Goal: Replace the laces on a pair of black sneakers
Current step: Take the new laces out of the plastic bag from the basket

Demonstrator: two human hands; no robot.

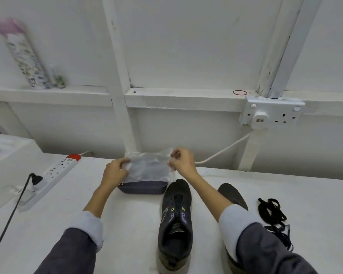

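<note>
The left hand [115,171] and right hand [183,162] each pinch one end of the clear plastic packet [149,168], its long axis crosswise between them, beyond the laceless sneaker [175,218].

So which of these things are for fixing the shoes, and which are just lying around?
For the job: left hand and right hand pinching the clear plastic bag; middle sneaker; sneaker behind the right arm; black laces.
Just lying about: power strip; wall socket; red rubber band; patterned bottle on the ledge.
</note>
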